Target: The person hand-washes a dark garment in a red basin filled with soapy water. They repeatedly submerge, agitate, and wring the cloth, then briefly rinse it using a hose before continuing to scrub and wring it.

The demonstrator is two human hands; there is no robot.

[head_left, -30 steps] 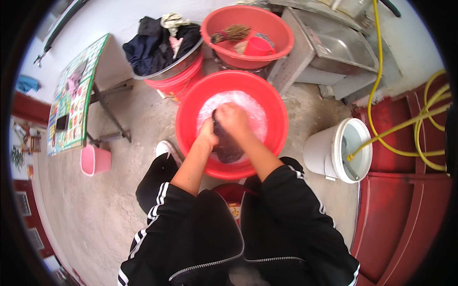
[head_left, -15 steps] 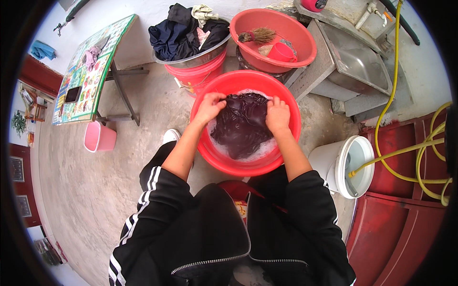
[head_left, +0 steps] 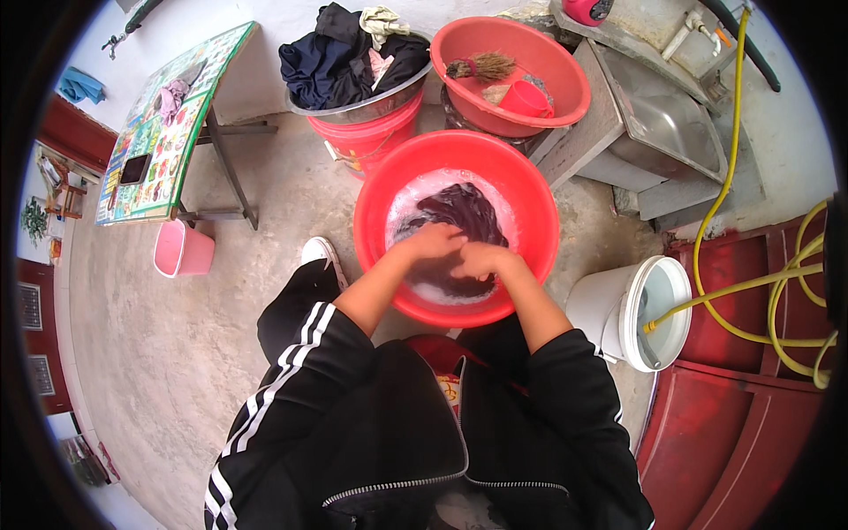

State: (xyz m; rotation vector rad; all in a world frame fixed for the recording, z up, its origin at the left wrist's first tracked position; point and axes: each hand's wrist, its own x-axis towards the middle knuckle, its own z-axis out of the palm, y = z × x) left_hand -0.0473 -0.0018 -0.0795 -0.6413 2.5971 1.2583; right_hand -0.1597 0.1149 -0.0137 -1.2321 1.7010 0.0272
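A red basin of foamy water stands in front of me. In it lies a wet, dark purplish-black garment, bunched up and partly under the water. My left hand reaches over the garment from the left, its fingers closed on the cloth. My right hand comes from the right, close beside the left one, with its fingertips bent down into the cloth and partly hidden. White suds ring the garment.
A metal bowl heaped with dark clothes sits on a red bucket. Behind stands a red tub with a small broom and a red dipper. On the right are a white water bucket, yellow hose and metal sink.
The garment was spread flat between my hands, held at its far corners. Now it is bunched in the basin, and both hands have come nearer to me and together.
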